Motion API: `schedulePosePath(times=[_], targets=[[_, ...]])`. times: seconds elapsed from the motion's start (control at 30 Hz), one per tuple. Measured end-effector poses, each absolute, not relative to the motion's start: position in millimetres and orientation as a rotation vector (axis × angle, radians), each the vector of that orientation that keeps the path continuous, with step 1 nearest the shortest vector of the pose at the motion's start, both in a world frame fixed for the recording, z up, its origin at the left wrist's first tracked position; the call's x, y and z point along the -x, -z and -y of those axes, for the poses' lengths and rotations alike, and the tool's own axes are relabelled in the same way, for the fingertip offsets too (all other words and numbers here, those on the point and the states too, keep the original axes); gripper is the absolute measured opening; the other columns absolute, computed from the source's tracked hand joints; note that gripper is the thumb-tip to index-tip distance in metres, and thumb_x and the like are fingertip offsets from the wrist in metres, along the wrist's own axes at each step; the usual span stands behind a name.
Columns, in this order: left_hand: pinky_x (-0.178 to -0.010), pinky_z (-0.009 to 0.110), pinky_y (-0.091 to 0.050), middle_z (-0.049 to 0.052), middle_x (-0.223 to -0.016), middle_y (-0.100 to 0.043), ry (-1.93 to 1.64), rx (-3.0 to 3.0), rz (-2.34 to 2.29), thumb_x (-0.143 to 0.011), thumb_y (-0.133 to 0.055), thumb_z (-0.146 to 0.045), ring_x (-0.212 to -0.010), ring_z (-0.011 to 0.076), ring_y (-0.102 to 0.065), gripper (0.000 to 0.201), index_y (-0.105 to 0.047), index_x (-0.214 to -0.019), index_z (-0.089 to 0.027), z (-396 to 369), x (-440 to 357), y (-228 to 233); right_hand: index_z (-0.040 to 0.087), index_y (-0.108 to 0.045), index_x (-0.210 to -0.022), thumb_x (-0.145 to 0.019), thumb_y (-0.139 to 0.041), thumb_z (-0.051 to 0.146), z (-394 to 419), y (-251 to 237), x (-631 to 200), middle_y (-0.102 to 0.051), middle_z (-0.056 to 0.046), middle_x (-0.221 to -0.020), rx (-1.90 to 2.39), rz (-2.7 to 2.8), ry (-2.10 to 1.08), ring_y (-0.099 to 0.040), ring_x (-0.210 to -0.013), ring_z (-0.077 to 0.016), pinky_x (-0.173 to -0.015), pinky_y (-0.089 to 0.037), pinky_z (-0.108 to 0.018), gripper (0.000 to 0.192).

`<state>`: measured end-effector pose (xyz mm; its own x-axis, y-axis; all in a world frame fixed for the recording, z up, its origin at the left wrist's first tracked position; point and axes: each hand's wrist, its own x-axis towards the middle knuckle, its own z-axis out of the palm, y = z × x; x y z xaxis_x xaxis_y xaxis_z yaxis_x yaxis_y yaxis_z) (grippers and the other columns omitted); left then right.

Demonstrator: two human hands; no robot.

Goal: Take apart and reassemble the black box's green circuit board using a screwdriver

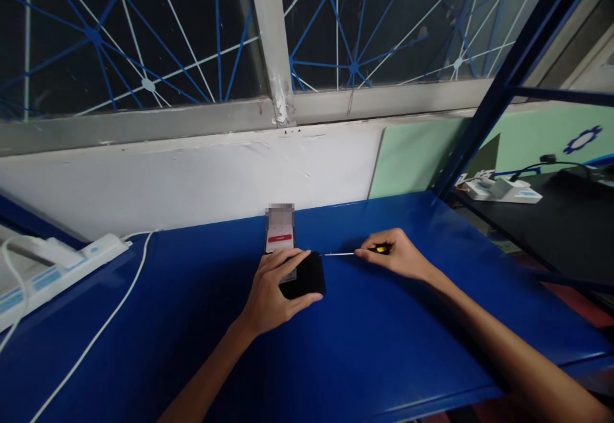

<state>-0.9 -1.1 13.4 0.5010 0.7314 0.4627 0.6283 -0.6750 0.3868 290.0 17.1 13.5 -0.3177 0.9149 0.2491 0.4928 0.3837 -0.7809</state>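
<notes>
Black object point(313, 274) partly behind left hand point(269, 292)

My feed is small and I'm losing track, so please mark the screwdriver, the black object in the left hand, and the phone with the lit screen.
Screwdriver point(341, 255): head view, on the metal shaft.
Black object point(311, 276): head view, on its dark surface.
Phone point(280, 228): head view, on the screen.
</notes>
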Motion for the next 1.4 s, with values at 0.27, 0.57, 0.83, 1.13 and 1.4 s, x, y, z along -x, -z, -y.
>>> schedulePosePath(times=[0.27, 0.57, 0.83, 1.13, 1.4], targets=[[-0.096, 0.05, -0.046, 0.008, -0.121, -0.063, -0.881, -2.598, -1.174, -0.073, -0.076, -0.044, -0.113, 0.0293, -0.057, 0.063, -0.054, -0.129, -0.026, 1, 2, -12, 0.015, -0.073, -0.073, -0.083, -0.064, 0.043, -17, -14, -289, -0.067, -0.003, -0.065, 1.194, 2.016, -0.716, -0.049, -0.053, -0.011, -0.052, -0.033, -0.026, 0.032], [-0.097, 0.05, -0.045, 0.008, -0.122, -0.062, -0.778, -2.6, -1.156, -0.07, -0.079, -0.043, -0.114, 0.0296, -0.056, 0.067, -0.056, -0.129, -0.025, 2, 2, -6, 0.017, -0.065, -0.09, -0.074, -0.074, 0.039, -20, -13, -299, -0.057, 0.003, -0.067, 1.202, 2.127, -0.9, -0.046, -0.055, -0.0096, -0.052, -0.034, -0.022, 0.029], [-0.095, 0.05, -0.045, 0.008, -0.121, -0.063, -0.738, -2.628, -1.124, -0.067, -0.082, -0.042, -0.113, 0.0307, -0.055, 0.07, -0.056, -0.13, -0.027, 3, 1, -1, 0.016, -0.069, -0.084, -0.08, -0.067, 0.048, -28, -1, -307, -0.059, 0.001, -0.064, 1.153, 2.132, -1.16, -0.044, -0.053, -0.0098, -0.049, -0.033, -0.023, 0.033], [-0.093, 0.047, -0.044, 0.008, -0.12, -0.063, -0.681, -2.662, -1.122, -0.064, -0.083, -0.04, -0.11, 0.03, -0.056, 0.07, -0.058, -0.127, -0.024, 3, -1, 0, 0.016, -0.067, -0.088, -0.074, -0.073, 0.048, -31, 8, -302, -0.058, 0.002, -0.068, 1.174, 2.137, -1.124, -0.047, -0.058, -0.0105, -0.054, -0.035, -0.022, 0.035], [-0.091, 0.048, -0.044, 0.008, -0.12, -0.063, -0.69, -2.665, -1.113, -0.066, -0.081, -0.041, -0.109, 0.0307, -0.055, 0.07, -0.055, -0.13, -0.028, 4, 0, -2, 0.015, -0.068, -0.08, -0.083, -0.063, 0.052, -32, 7, -305, -0.06, 0.0, -0.065, 1.156, 2.147, -1.204, -0.047, -0.055, -0.0103, -0.051, -0.035, -0.023, 0.037]])
